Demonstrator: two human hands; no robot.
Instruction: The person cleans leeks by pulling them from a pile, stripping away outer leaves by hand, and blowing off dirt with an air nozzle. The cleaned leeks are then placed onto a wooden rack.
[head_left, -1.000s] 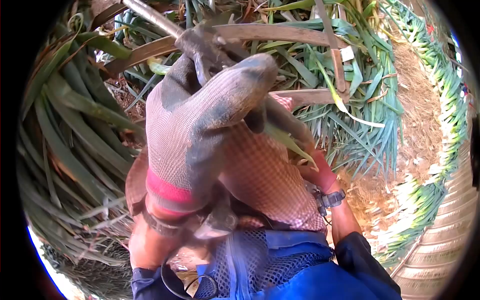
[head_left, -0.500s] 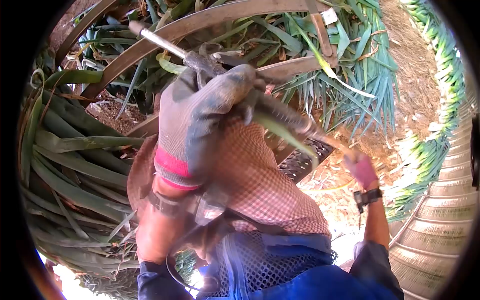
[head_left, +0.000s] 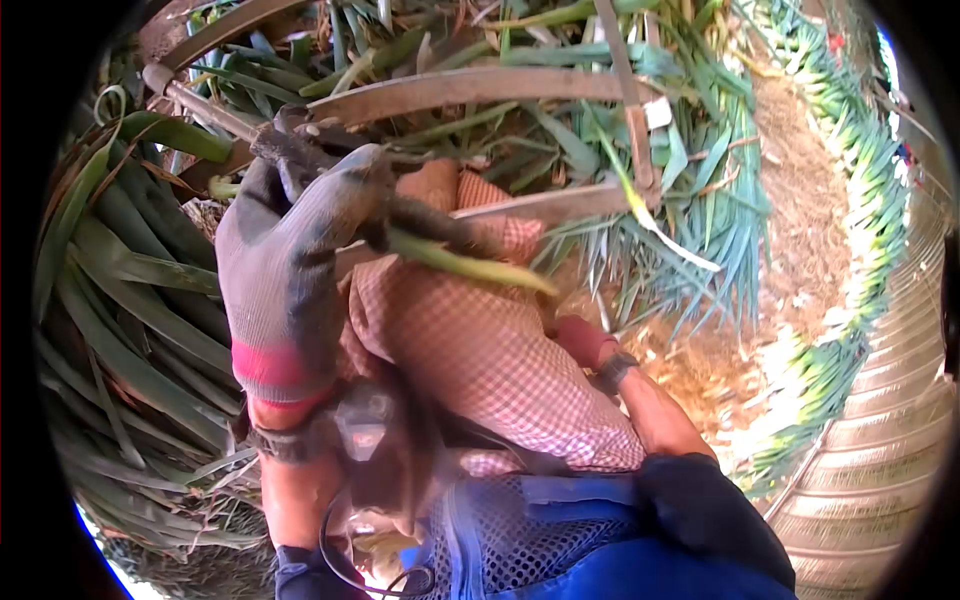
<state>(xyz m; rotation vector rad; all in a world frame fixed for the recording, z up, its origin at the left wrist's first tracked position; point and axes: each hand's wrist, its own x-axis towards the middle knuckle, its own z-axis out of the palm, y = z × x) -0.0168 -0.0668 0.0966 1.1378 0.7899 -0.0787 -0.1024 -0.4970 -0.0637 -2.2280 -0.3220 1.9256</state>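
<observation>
My left hand, in a grey glove with a pink cuff, is closed around a dark gun-like tool. The tool's long metal nozzle points to the upper left. A yellow-green leek stalk or leaf sticks out to the right of the same hand, and a pale green end shows on its other side. Low at the right, beside the checked cloth over my leg, is my right hand in a reddish glove. Its fingers are mostly hidden, so what it holds cannot be made out.
Long leeks are heaped at the left. A curved metal frame crosses the top, with more leek leaves below and beside it. A row of leeks lines the right side, near ribbed sheeting. Straw-like litter covers the ground.
My left hand has moved left and slightly down with the gun-like tool. My right hand has come in from the far right, closer to my leg.
</observation>
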